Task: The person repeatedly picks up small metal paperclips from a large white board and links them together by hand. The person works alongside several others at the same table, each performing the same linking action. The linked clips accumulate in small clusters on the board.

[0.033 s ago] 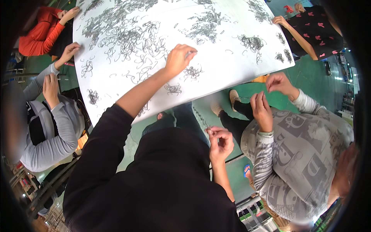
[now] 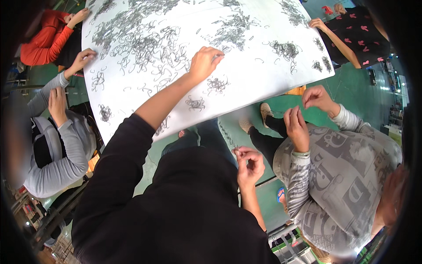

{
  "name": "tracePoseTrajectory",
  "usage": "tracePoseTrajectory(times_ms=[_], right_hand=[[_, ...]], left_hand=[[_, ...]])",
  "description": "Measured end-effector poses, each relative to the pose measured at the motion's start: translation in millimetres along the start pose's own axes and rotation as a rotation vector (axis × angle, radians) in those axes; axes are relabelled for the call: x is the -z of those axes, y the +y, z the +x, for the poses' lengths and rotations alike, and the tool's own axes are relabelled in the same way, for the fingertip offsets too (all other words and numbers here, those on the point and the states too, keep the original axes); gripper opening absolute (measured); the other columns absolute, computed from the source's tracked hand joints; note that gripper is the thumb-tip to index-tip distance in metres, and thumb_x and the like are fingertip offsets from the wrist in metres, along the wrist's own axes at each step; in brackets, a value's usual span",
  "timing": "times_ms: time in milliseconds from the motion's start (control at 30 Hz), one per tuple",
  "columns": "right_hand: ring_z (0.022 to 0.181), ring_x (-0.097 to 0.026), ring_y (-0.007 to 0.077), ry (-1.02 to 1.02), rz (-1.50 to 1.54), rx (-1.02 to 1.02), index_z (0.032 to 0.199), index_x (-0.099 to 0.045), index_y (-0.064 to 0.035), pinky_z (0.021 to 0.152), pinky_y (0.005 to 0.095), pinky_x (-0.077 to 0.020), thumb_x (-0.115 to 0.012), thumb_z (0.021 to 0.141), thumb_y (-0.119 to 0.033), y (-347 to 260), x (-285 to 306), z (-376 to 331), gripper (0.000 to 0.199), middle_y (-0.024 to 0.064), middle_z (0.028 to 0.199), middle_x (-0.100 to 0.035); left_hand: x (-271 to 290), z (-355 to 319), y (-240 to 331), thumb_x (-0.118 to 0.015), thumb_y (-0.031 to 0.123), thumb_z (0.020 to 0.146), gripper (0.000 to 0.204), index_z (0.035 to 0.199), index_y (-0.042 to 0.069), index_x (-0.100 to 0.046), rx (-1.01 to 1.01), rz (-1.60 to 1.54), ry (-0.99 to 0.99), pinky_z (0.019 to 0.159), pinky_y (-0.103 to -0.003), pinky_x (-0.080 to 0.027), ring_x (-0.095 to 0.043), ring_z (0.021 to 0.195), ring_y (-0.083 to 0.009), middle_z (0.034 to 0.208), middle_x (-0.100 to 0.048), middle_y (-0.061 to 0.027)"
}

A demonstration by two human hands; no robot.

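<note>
My left hand (image 2: 204, 64) reaches over the white tabletop (image 2: 259, 90), its thumb and forefinger pinched together. Whatever sits between those fingertips is too small to make out. Loose dark curved pieces (image 2: 231, 33) lie scattered just beyond it, and a small heap of dark curved pieces (image 2: 217, 85) lies nearer to me. Off the table's near edge, my right hand (image 2: 250, 167) is closed in a pinch in front of my body. From its fingertips a thin strand of small dark links (image 2: 227, 135) runs away toward the table edge.
More dark pieces (image 2: 154, 46) cover the table's left side, with small heaps (image 2: 285, 50) at the right. Co-workers surround it: a grey-sleeved person (image 2: 66, 154) at left, one in patterned grey (image 2: 338, 176) close at right, a red sleeve (image 2: 55, 44) and a dark-dressed person (image 2: 360, 35) farther off.
My left hand has shifted very slightly farther over the table. My right hand stays nearly still. The left co-worker's hand has moved slightly inward over the table edge.
</note>
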State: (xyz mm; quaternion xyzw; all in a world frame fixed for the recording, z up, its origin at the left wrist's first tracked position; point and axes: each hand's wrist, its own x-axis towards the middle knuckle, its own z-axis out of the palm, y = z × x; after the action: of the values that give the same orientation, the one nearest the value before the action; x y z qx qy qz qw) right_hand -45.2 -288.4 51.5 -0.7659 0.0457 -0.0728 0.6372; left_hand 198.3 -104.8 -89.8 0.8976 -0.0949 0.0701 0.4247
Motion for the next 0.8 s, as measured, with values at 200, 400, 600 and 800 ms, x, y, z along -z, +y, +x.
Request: tracePoseTrajectory(times_ms=[200, 400, 600, 800], right_hand=[[0.080, -0.068, 0.0215, 0.011, -0.048, -0.014, 0.081, -0.052, -0.0008, 0.070, 0.0310, -0.0585, -0.065, 0.082, 0.011, 10, 1, 15, 0.018, 0.0161, 0.088, -0.067], [0.079, -0.069, 0.0213, 0.033, -0.084, -0.039, 0.080, -0.051, -0.0008, 0.068, 0.0296, -0.0580, -0.067, 0.080, 0.011, 13, 0, 23, 0.020, 0.0161, 0.086, -0.067], [0.078, -0.069, 0.0213, 0.007, -0.066, -0.048, 0.078, -0.050, -0.0008, 0.067, 0.0288, -0.0566, -0.064, 0.081, 0.012, 18, -7, 19, 0.019, 0.0144, 0.085, -0.068], [0.078, -0.068, 0.0182, -0.006, -0.012, -0.028, 0.078, -0.051, -0.0006, 0.069, 0.0282, -0.0555, -0.063, 0.081, 0.013, 19, -21, 5, 0.019, 0.0140, 0.085, -0.067]], left_hand=[[-48, 82, -23, -0.065, 0.016, 0.085, 0.013, 0.097, 0.014, -0.069, -0.123, 0.297, -0.111, 0.086, -0.041, -0.046, -0.058, 0.099, -0.0231, 0.098, -0.066, -0.0032], [-55, 91, -32, -0.060, 0.010, 0.086, 0.008, 0.090, 0.014, -0.065, -0.333, 0.654, -0.322, 0.088, -0.042, -0.044, -0.057, 0.101, -0.0217, 0.094, -0.064, -0.0041], [-15, 75, -23, -0.063, 0.013, 0.085, 0.014, 0.098, 0.007, -0.065, -0.161, 0.353, -0.091, 0.084, -0.039, -0.047, -0.059, 0.095, -0.0244, 0.090, -0.064, -0.0086], [50, -18, 13, -0.068, 0.022, 0.088, 0.022, 0.094, 0.002, -0.062, 0.434, -0.392, -0.184, 0.063, -0.025, -0.050, -0.060, 0.069, -0.0107, 0.081, -0.068, -0.0060]])
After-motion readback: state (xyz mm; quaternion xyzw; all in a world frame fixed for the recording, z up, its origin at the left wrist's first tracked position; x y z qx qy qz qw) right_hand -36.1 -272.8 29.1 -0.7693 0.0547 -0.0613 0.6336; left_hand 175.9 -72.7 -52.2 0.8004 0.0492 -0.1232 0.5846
